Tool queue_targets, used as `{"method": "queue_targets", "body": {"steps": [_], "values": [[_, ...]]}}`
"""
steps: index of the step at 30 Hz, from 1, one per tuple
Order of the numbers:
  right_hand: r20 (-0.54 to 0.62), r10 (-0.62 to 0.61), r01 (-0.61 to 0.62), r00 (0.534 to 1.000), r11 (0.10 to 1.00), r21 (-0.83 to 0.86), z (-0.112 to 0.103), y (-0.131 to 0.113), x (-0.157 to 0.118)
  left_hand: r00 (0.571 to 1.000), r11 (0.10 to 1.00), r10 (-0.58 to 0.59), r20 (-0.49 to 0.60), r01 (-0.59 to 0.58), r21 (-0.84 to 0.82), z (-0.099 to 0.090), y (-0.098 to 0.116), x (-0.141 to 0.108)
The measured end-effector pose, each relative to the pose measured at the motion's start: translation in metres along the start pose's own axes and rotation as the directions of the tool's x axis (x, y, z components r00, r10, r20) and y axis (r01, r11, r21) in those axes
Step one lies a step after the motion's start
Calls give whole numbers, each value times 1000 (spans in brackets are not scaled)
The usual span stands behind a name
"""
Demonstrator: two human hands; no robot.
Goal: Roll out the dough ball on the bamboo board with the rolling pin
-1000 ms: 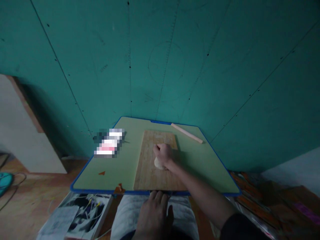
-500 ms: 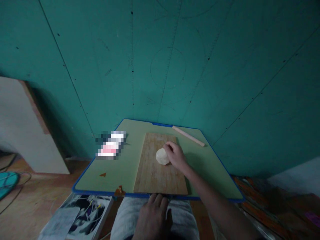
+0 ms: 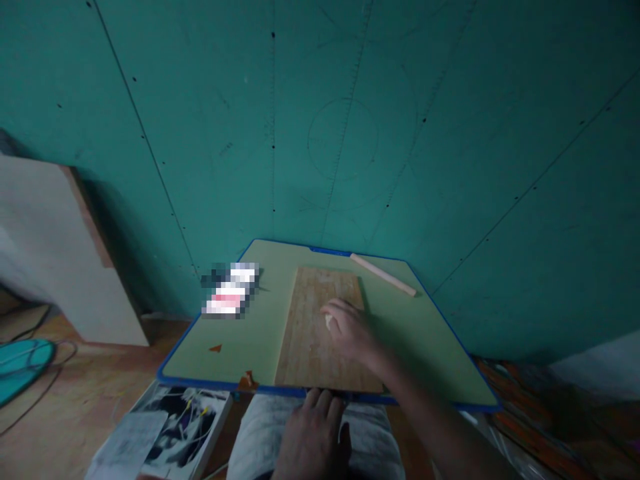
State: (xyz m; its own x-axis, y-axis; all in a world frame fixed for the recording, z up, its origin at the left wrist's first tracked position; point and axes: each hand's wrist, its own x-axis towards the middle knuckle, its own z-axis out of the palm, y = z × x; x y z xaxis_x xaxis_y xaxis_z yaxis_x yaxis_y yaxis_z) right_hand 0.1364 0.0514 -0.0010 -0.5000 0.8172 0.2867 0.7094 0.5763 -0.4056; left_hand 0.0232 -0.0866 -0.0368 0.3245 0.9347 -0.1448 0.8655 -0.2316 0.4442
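On a wooden cutting board (image 3: 315, 367), my right hand (image 3: 347, 327) is closed round a piece of pale dough (image 3: 329, 321). Only a small bit of the dough shows past the fingers; my palm and knuckles hide the rest. My left hand (image 3: 315, 427) rests at the near edge of the board and table, fingers stretched forward and thumb apart. Its fingertips touch or nearly touch that edge, and no object shows in it. A wooden rolling pin (image 3: 384, 275) lies on the table beyond the board, to the right.
The board lies on a pale green table (image 3: 425, 360) with a blue rim, against a green wall (image 3: 225, 167). A pixelated item (image 3: 231, 290) is at the table's left. Orange scraps (image 3: 216, 348) lie near the front left. Below stands a box of cables (image 3: 185, 420).
My right hand has come nearer and closed over the dough, which was a visible round, flat disc before. My left hand stays at the edge. The view has shifted slightly.
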Motion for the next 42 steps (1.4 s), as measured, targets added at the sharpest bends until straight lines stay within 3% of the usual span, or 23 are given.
{"method": "queue_targets", "body": {"steps": [6,11,15,23,26,33,42], "values": [[-188,8,-10,982,1000,-8,6,4,-22,999,999,7,-41,-9,-37,5,-1,-1],[-98,49,-67,994,980,-185,12,-11,-7,999,999,21,-32,-23,-49,4,-2,-2],[-39,114,-121,993,960,-254,11,-9,9,998,999,23,-65,-24,-28,5,-3,-3],[-234,88,-102,968,994,-50,25,-1,-6,999,997,26,-38,-28,-65,3,-1,-4],[-216,116,-122,969,992,-17,25,-8,-9,999,997,8,-45,-12,-79,2,2,-4],[-96,164,-175,982,977,-118,19,-16,10,998,998,-11,-62,7,-69,5,5,-4],[-159,296,-316,942,941,-118,31,1,58,998,999,-24,-62,21,-41,7,2,-4]]}}
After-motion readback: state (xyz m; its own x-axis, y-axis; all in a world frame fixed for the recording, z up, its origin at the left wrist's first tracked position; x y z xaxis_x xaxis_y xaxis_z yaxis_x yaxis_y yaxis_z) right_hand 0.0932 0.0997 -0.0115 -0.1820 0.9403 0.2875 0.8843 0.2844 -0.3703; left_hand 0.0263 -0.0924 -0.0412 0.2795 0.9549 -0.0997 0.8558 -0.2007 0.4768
